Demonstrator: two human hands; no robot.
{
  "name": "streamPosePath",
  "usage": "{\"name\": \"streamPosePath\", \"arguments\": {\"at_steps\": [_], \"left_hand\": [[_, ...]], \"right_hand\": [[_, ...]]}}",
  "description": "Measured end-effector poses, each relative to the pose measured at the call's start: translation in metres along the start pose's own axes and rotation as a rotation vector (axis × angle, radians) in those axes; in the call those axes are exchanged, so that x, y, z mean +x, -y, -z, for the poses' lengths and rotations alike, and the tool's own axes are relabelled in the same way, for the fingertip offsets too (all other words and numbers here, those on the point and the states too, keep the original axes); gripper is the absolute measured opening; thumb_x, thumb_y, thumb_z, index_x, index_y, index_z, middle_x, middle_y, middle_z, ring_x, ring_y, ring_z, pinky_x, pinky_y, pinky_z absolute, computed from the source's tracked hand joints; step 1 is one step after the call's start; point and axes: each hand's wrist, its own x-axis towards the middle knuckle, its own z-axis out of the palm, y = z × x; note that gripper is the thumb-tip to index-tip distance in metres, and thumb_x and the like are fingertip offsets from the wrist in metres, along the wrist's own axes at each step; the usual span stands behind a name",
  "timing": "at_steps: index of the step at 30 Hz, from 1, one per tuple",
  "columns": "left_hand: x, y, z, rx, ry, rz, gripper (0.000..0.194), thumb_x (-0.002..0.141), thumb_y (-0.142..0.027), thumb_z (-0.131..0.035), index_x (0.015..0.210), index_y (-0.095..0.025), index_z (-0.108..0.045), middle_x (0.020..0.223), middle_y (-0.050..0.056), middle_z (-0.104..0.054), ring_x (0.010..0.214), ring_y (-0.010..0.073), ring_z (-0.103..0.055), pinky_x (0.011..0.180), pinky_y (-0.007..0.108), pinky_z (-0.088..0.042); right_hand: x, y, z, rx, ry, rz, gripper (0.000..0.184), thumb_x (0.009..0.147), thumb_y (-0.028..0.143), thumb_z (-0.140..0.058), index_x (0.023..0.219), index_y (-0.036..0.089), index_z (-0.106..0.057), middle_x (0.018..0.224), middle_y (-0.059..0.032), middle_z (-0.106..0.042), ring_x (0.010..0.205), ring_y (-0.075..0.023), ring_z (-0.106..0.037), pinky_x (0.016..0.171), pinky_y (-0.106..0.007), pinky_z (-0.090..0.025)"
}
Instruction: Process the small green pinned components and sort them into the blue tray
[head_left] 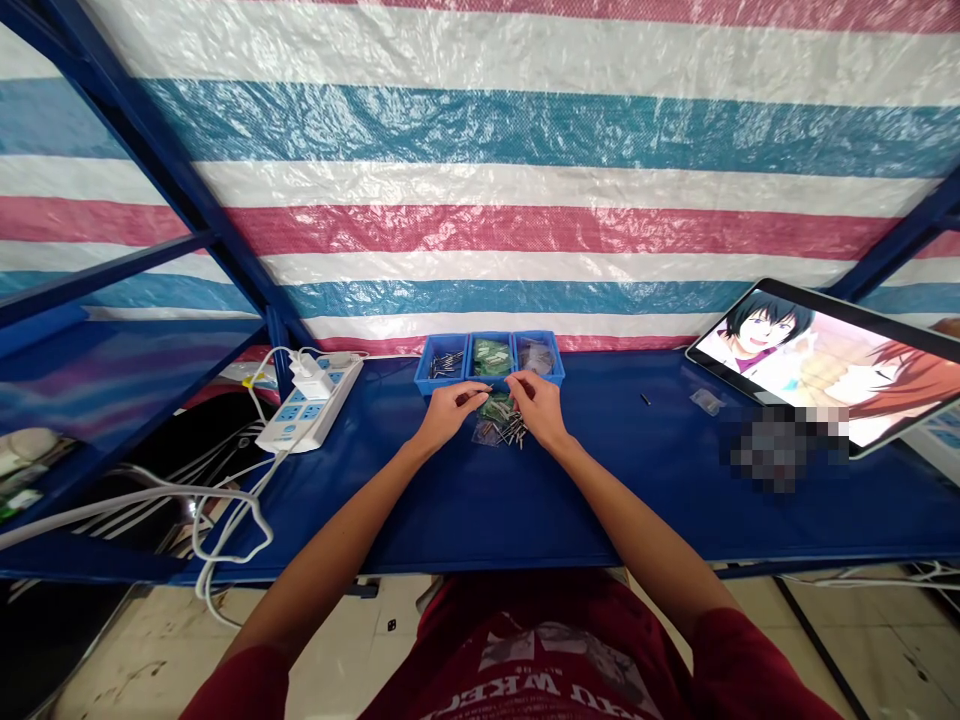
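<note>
My left hand (pixel 452 410) is closed in a pinch just in front of the blue bins, with a tiny dark piece at its fingertips. Opposite it, my right hand (pixel 538 408) also pinches, and whatever its fingers hold is too small to name. Beneath and between both hands lies a pile of loose thin metal pieces (pixel 514 432), like screws or pins, with green pieces and a clear plastic bag (pixel 486 433) among them. Behind the hands, a blue bin (pixel 430 386) holds dark metal pieces, the middle one green packets (pixel 492 356), the right one clear bags (pixel 535 357).
On the blue table (pixel 450 510), a white power strip (pixel 315 405) with cables stands left. A small dark rod (pixel 646 399) and a clear bag (pixel 706 401) lie right, near a tablet (pixel 825 360) showing a cartoon. Striped sheeting (pixel 525 230) hangs behind.
</note>
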Motion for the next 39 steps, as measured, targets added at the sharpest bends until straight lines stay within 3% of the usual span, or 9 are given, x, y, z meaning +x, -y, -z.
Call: {"name": "streamPosePath", "arguments": {"at_steps": [7,10,13,19,24,29,36,39], "left_hand": [[-0.003,-0.012,0.004,-0.059,0.063,0.009,0.036,0.086,-0.042,-0.060,0.110,-0.016,-0.064,0.051,-0.005,-0.053,0.047,0.0105,-0.046,0.052,0.022,-0.038],[-0.003,-0.013,0.005,-0.120,0.076,0.042,0.036,0.087,-0.043,-0.058,0.111,-0.016,-0.062,0.048,-0.006,-0.049,0.044,0.0092,-0.043,0.049,0.021,-0.037],[-0.001,-0.009,0.004,-0.202,0.057,0.066,0.038,0.085,-0.044,-0.061,0.110,-0.016,-0.062,0.055,-0.002,-0.058,0.046,0.0090,-0.046,0.046,0.020,-0.038],[0.001,-0.003,0.002,-0.223,-0.019,0.044,0.029,0.072,-0.041,-0.075,0.083,-0.015,-0.071,0.073,0.005,-0.069,0.058,0.0127,-0.057,0.052,0.024,-0.047],[0.002,-0.008,0.003,-0.205,-0.088,0.052,0.030,0.077,-0.045,-0.068,0.072,-0.015,-0.069,0.064,0.004,-0.066,0.054,0.0126,-0.056,0.050,0.023,-0.045],[0.003,-0.010,0.004,-0.213,-0.139,0.077,0.036,0.077,-0.047,-0.068,0.061,-0.015,-0.065,0.052,0.001,-0.058,0.048,0.0109,-0.052,0.047,0.023,-0.042],[0.003,-0.008,-0.001,-0.325,-0.151,0.077,0.032,0.070,-0.043,-0.075,0.084,-0.014,-0.073,0.071,0.006,-0.071,0.062,0.0165,-0.063,0.059,0.029,-0.050],[0.003,-0.006,-0.005,-0.343,-0.169,0.091,0.032,0.068,-0.043,-0.076,0.082,-0.014,-0.073,0.081,0.008,-0.073,0.070,0.0192,-0.065,0.062,0.030,-0.051]], "right_hand": [[-0.002,-0.001,-0.005,-0.023,0.169,0.139,0.021,0.086,0.035,-0.054,0.086,0.019,-0.068,0.079,-0.0047,-0.067,0.062,-0.0151,-0.058,0.059,-0.026,-0.046],[-0.002,-0.002,-0.006,-0.026,0.208,0.140,0.020,0.087,0.034,-0.053,0.083,0.019,-0.066,0.076,-0.0037,-0.066,0.062,-0.0151,-0.058,0.058,-0.026,-0.045],[-0.002,-0.003,-0.006,-0.026,0.208,0.106,0.021,0.089,0.035,-0.051,0.081,0.020,-0.063,0.067,-0.0009,-0.062,0.055,-0.0140,-0.055,0.057,-0.026,-0.043],[-0.001,-0.004,-0.005,-0.062,0.139,0.063,0.030,0.091,0.041,-0.048,0.072,0.020,-0.059,0.053,0.0022,-0.052,0.052,-0.0145,-0.053,0.055,-0.026,-0.041],[-0.002,-0.001,-0.005,-0.040,0.137,0.053,0.030,0.089,0.046,-0.050,0.078,0.020,-0.061,0.061,0.0001,-0.058,0.055,-0.0146,-0.054,0.055,-0.025,-0.042],[-0.002,0.001,-0.004,0.010,0.172,0.070,0.023,0.087,0.040,-0.052,0.081,0.020,-0.060,0.066,-0.0004,-0.060,0.053,-0.0139,-0.053,0.054,-0.026,-0.043],[-0.004,-0.002,-0.007,0.108,0.160,0.008,0.023,0.088,0.041,-0.050,0.081,0.021,-0.059,0.057,0.0028,-0.053,0.048,-0.0136,-0.053,0.052,-0.026,-0.043],[-0.005,-0.002,-0.009,0.105,0.178,-0.001,0.023,0.087,0.041,-0.051,0.080,0.021,-0.059,0.054,0.0035,-0.051,0.047,-0.0136,-0.052,0.052,-0.026,-0.043]]}}
